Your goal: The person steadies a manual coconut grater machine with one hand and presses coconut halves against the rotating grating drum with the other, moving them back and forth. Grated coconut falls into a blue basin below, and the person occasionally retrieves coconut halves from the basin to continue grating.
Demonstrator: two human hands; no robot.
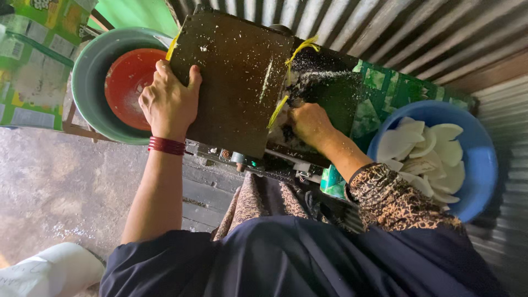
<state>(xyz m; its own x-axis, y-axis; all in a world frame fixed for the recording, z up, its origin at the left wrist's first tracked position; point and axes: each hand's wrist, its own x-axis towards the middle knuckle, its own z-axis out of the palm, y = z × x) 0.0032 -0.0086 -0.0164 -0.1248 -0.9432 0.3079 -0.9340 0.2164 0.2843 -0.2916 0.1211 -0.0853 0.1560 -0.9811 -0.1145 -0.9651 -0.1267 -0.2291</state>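
While the left hand [168, 102] grips the edge of the dark lid [234, 77] of a grating machine, fingers curled over it, the right hand [309, 124] is closed on something pale at the opening, though what exactly I cannot tell. White shreds dust the lid; many white coconut pieces [426, 157] wait in the blue bowl [484, 165], and the red bowl [129, 88] looks nearly bare, so most grating seems left

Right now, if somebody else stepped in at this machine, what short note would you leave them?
Left hand grips the edge of the dark lid on the grating machine. Right hand is pushed into the machine's opening, closed on something I cannot make out. White shreds dust the lid. The blue bowl at the right holds white coconut pieces, not yet grated. A red bowl sits inside a green basin at the left.
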